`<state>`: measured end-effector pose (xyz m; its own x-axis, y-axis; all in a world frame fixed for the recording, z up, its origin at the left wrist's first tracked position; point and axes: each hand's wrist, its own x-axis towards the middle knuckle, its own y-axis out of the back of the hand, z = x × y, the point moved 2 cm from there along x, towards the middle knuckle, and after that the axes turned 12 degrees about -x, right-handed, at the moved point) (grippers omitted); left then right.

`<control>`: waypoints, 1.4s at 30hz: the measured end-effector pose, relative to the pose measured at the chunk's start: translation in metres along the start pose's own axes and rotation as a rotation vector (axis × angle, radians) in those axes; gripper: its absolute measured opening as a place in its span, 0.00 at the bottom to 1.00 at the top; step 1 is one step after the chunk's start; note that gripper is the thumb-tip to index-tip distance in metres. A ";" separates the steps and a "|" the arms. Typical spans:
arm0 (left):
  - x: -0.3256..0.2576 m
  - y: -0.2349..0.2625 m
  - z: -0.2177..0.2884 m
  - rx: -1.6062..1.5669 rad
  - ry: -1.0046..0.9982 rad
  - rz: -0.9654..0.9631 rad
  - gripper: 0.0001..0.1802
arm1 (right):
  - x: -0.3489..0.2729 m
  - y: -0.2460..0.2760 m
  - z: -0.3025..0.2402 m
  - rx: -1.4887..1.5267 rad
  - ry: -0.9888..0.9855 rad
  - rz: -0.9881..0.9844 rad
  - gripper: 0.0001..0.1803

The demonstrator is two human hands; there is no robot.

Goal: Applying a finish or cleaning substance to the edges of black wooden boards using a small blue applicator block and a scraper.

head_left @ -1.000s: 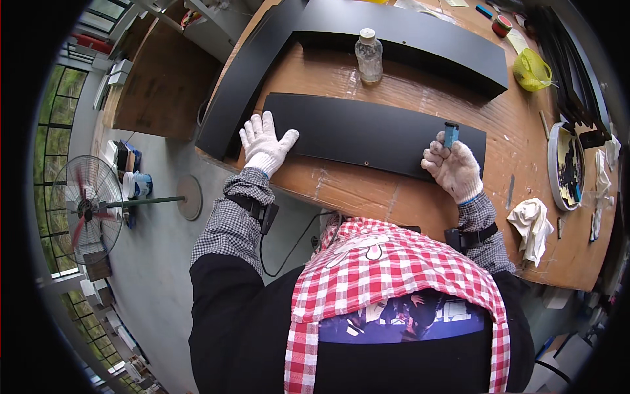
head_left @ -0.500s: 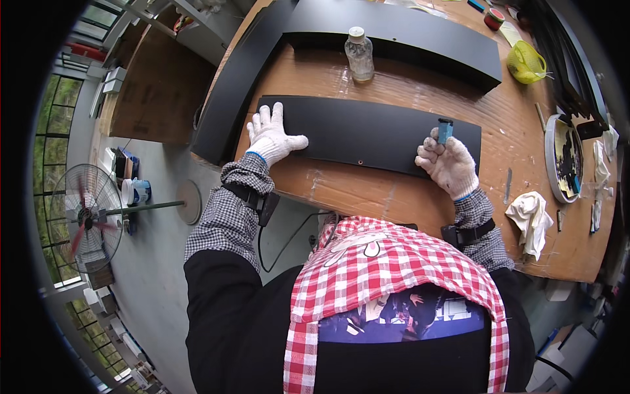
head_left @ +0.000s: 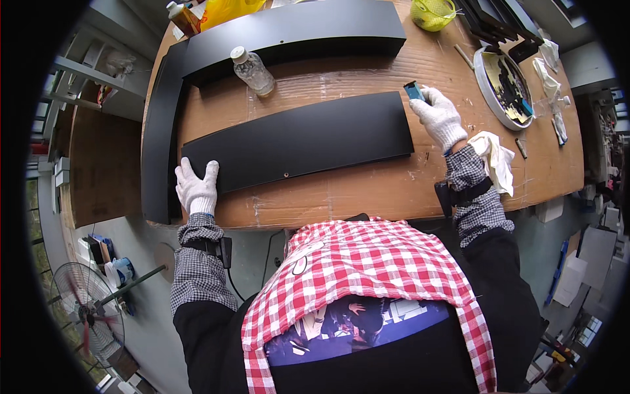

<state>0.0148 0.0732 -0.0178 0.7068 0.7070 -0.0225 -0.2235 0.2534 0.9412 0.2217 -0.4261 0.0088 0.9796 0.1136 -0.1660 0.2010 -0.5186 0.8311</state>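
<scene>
The black panel (head_left: pixel 308 141) lies on the cardboard-covered table (head_left: pixel 367 194) in front of the person, its far edge bowed in the view and a small hole near its near edge. The gloved left hand (head_left: pixel 197 188) is spread, grasping nothing, its fingers laid over the panel's near left corner. The gloved right hand (head_left: pixel 438 118) pinches a small blue block (head_left: pixel 415 92) with a dark end, just beside the panel's far right corner; whether the block touches the table I cannot tell.

At its left end the panel comes close to a stack of black boards (head_left: pixel 159 138) that runs along the table's left edge, so there is little room there. Beyond the far edge, a band of bare cardboard separates it from more black boards (head_left: pixel 302 29); a clear bottle (head_left: pixel 254 73) with a white cap takes up the left part of that band. Along the near edge, a strip of cardboard widens toward the right. Past the right end, more cardboard reaches to the round tray (head_left: pixel 483 82) with black smears inside. A crumpled white cloth (head_left: pixel 493 161) lies beside the right wrist, narrowing the space on that side.
</scene>
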 end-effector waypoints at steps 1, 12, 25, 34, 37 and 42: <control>0.001 -0.004 -0.004 -0.012 -0.022 0.018 0.49 | 0.005 0.011 0.014 -0.010 -0.017 0.015 0.21; 0.004 -0.015 -0.019 -0.084 -0.085 0.082 0.41 | -0.028 0.057 0.040 -0.911 -0.395 -0.321 0.27; -0.005 -0.023 -0.020 -0.094 -0.142 0.140 0.39 | -0.034 0.015 0.082 -0.707 -0.232 -0.133 0.15; -0.006 -0.027 -0.027 -0.125 -0.169 0.223 0.36 | -0.066 -0.039 -0.128 0.014 0.542 -0.210 0.06; -0.007 -0.028 -0.028 -0.147 -0.178 0.241 0.35 | -0.068 -0.098 -0.199 -0.143 0.726 -0.461 0.09; -0.009 -0.027 -0.022 -0.163 -0.173 0.249 0.33 | -0.056 -0.161 -0.238 -0.314 0.944 -0.470 0.12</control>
<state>0.0002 0.0747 -0.0507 0.7177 0.6412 0.2716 -0.4978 0.1996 0.8440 0.1322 -0.1470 0.0108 0.3781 0.9151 -0.1398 0.4099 -0.0302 0.9116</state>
